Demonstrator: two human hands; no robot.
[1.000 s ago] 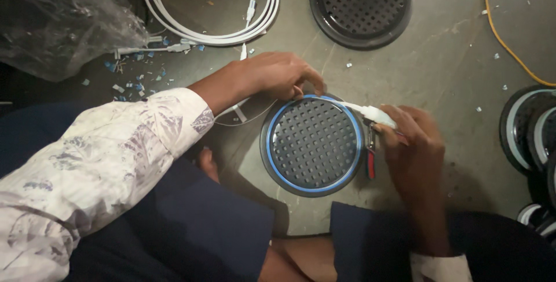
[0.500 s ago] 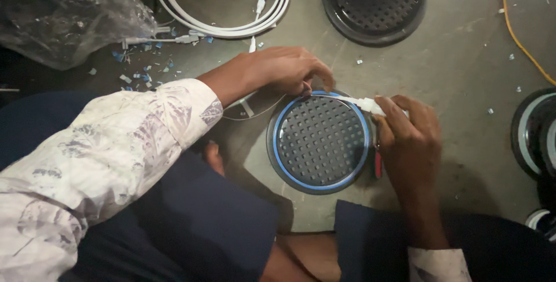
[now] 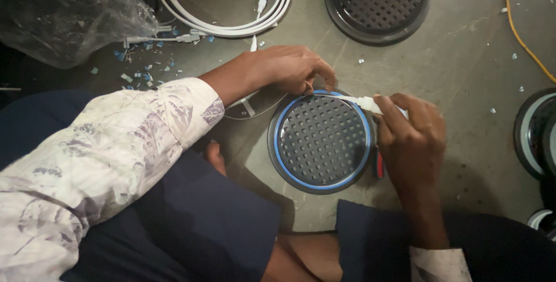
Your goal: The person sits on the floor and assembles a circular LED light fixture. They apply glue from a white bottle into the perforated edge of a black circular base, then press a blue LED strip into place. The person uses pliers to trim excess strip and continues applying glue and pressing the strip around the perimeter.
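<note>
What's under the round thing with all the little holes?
The round grille lies on the grey floor, between the left hand and right hand. Through its holes only darkness shows; whatever is underneath is covered.

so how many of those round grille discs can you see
2 show their grilles: a blue-ringed grille disc between the left hand and right hand, and a dark grille disc at top. Round parts at the right edge may be more.

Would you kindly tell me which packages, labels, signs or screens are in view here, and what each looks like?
Plastic bag: top left on the floor, beside the coiled white cable; crumpled, clear, shapeless.
No labels, signs or screens show.
</note>
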